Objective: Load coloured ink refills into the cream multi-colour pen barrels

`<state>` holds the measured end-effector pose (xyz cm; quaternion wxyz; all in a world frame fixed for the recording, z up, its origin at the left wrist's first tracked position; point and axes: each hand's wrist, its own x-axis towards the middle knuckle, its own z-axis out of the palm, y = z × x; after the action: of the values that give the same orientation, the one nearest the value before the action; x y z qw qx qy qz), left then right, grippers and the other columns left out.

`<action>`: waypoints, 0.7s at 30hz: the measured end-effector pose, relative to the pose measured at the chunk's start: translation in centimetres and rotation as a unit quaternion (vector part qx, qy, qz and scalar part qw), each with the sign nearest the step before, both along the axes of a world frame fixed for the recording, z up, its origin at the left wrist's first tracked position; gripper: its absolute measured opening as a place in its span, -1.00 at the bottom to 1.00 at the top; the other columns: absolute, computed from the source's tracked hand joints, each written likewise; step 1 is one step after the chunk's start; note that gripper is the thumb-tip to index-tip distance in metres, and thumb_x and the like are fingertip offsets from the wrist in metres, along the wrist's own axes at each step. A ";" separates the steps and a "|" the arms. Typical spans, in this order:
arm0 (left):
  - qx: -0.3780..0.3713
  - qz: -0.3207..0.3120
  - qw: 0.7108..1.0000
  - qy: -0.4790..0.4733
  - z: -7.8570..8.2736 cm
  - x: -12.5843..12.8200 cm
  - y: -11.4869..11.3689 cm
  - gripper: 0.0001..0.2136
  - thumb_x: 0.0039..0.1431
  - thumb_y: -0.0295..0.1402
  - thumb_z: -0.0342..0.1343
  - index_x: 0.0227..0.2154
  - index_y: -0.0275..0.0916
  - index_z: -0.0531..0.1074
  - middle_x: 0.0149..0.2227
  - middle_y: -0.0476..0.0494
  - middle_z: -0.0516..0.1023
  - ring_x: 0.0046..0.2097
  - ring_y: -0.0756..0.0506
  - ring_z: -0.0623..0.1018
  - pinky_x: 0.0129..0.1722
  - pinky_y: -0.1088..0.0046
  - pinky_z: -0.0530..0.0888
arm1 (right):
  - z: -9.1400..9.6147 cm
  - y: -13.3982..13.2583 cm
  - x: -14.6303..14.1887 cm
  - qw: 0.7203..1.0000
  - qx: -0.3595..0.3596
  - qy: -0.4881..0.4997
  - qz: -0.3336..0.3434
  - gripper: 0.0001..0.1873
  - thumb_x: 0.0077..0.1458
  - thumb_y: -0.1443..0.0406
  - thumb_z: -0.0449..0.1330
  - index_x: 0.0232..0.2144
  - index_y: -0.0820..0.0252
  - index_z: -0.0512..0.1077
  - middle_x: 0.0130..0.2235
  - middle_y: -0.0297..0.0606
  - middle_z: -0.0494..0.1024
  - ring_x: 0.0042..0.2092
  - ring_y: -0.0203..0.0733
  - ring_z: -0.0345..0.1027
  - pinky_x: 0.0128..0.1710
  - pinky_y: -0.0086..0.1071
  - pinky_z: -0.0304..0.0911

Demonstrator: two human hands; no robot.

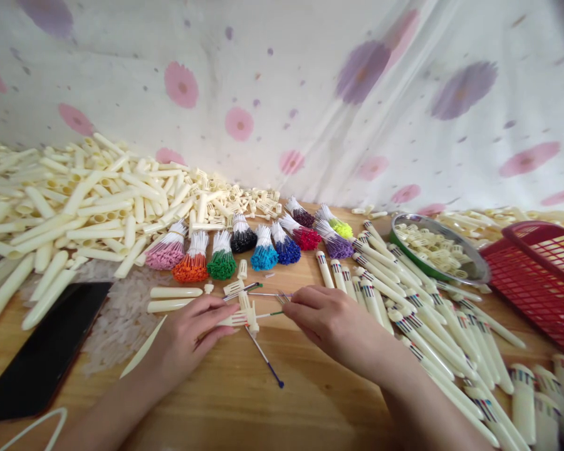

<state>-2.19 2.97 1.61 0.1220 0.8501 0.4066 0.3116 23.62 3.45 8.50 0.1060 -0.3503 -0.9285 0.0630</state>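
My left hand (188, 332) pinches a cream slotted pen part (235, 319) between thumb and fingers. Other slotted pen parts (250, 311) lie against its far end. Around them are thin pen refills: a blue-tipped one (266, 359) slants toward me, a green-tipped one (269, 314) points right, and a dark-tipped one (244, 291) lies beyond my fingertips. My right hand (324, 319) is closed at the fingertips on thin silvery pieces (282, 298), which look like small springs. The exact grip is partly hidden by its fingers.
Refill bundles sorted by colour, such as the orange bundle (192, 266), stand behind my hands. Cream pen barrels (84, 200) are heaped left, near a black phone (47, 344). Multicolour pens (427, 332), a metal bowl (479, 266) and a red basket (536, 275) occupy the right.
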 end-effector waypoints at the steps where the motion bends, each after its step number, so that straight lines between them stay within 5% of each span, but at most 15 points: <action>1: -0.007 0.000 1.000 -0.004 0.0 0.0 0.0 -0.73 0.21 -0.30 -0.01 -0.08 -0.18 0.46 -0.21 -0.11 0.52 -0.20 -0.03 0.53 -0.20 0.51 0.48 | 0.0 -0.1 -0.1 1.000 -0.002 -0.002 -0.002 -0.72 0.19 0.46 -0.07 -0.42 0.28 0.41 -0.44 -0.25 0.37 -0.43 -0.31 0.18 -0.44 -0.45 0.04; 10: -0.059 -0.008 0.996 -0.068 0.2 0.5 -0.5 -0.75 0.14 -0.33 0.08 -0.11 -0.13 0.48 -0.21 -0.08 0.53 -0.19 -0.04 0.53 -0.20 0.54 0.49 | -1.7 -0.6 -2.6 0.983 -0.069 0.168 -0.008 -0.80 0.18 0.39 0.03 -0.29 0.25 0.47 -0.41 -0.23 0.48 -0.39 -0.29 0.33 -0.40 -0.48 0.17; 14: -0.041 -0.003 0.993 -0.112 0.0 0.4 -0.4 -0.74 0.11 -0.38 0.13 -0.11 -0.13 0.47 -0.21 -0.06 0.50 -0.19 -0.02 0.52 -0.18 0.56 0.47 | -2.4 -0.6 -3.4 0.933 -0.167 0.308 -0.078 -0.87 0.09 0.32 0.17 -0.31 0.24 0.49 -0.41 -0.26 0.51 -0.41 -0.33 0.34 -0.41 -0.50 0.22; 21: 0.000 -0.005 0.993 -0.117 -0.4 0.0 -0.3 -0.67 0.10 -0.46 0.13 -0.05 -0.09 0.41 -0.19 -0.03 0.44 -0.16 0.00 0.48 -0.14 0.57 0.43 | -1.7 -0.9 -3.3 0.864 -0.308 0.387 -0.099 -0.82 0.02 0.25 0.22 -0.31 0.20 0.52 -0.40 -0.28 0.52 -0.41 -0.33 0.32 -0.44 -0.48 0.24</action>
<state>-2.17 2.64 1.22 0.1701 0.8098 0.3853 0.4085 20.34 2.55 6.84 0.3488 -0.4024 -0.7071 0.4653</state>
